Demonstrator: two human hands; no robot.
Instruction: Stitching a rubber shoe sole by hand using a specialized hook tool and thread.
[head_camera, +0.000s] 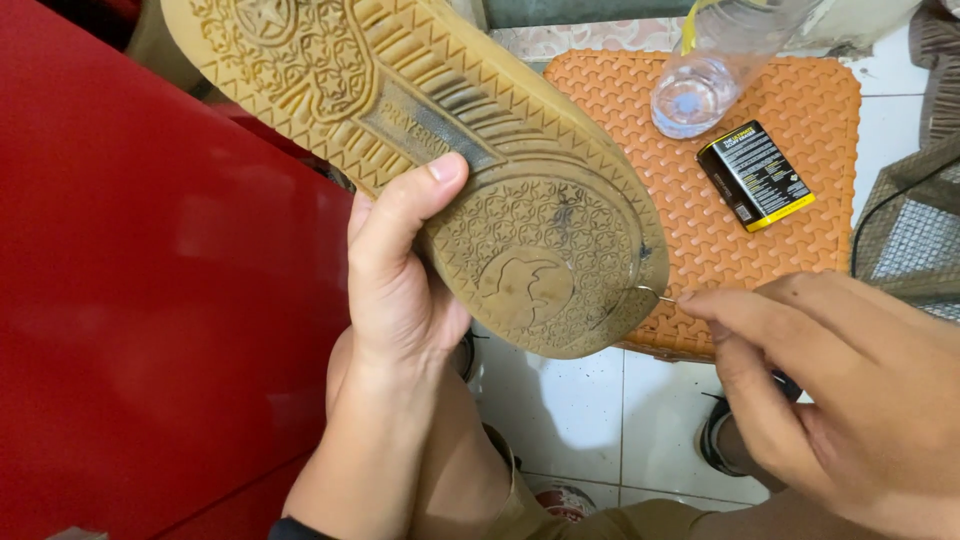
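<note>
My left hand (395, 275) grips a shoe turned sole-up, thumb pressed on the worn tan rubber sole (430, 130) with its patterned tread. My right hand (830, 390) pinches a thin metal needle (655, 293) between thumb and forefinger. The needle's tip touches the heel edge of the sole, where a fine thread seems to run along the rim.
An orange woven-pattern stool (760, 110) stands behind the shoe, with a clear plastic bottle (710, 70) and a small black-and-yellow box (755, 175) on it. A red surface (150, 300) fills the left. White floor tiles (590, 400) and my knees lie below. A wire mesh basket (915, 230) is at right.
</note>
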